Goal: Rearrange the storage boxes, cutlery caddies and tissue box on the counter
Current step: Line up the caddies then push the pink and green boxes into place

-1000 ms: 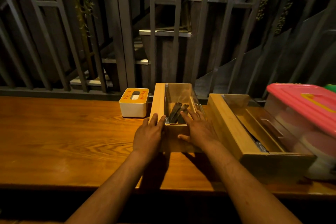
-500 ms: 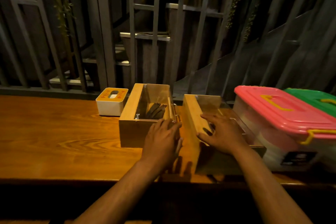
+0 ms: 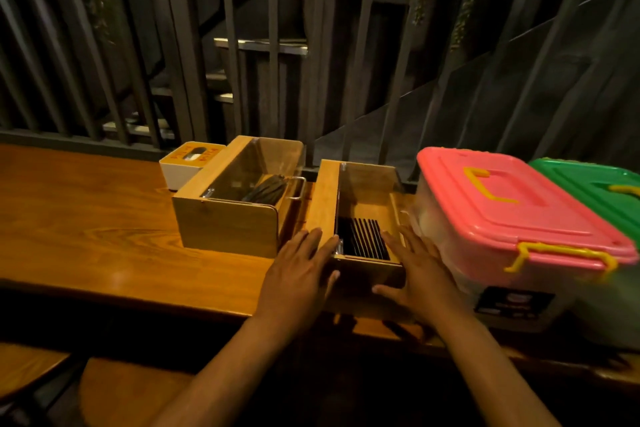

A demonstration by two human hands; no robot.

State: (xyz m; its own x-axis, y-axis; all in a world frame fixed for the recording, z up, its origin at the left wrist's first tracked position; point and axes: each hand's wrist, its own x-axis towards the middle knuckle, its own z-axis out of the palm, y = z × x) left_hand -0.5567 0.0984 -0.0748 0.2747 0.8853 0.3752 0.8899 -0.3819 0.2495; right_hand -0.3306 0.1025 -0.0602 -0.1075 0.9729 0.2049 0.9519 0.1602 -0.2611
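Two wooden cutlery caddies with clear lids stand side by side on the wooden counter [image 3: 86, 218]. The left caddy [image 3: 225, 229] holds dark cutlery. The right caddy [image 3: 325, 198] holds a row of dark sticks. My left hand [image 3: 298, 274] lies against its left wall at the near end. My right hand [image 3: 419, 270] presses its right side, so the caddy is held between both palms. A white tissue box [image 3: 183, 170] with an orange top sits behind the left caddy. A pink-lidded storage box [image 3: 512, 211] stands right of my right hand, with a green-lidded box [image 3: 595, 184] beyond it.
A dark metal railing [image 3: 242, 62] runs along the counter's far edge, with stairs behind it. Wooden stool seats [image 3: 131, 388] show below the counter's near edge. The counter stretches bare to the left of the tissue box.
Both hands left the left caddy and went to the right caddy, one on each side. The right caddy now lies straighter, parallel to the left one. The view has swung right.
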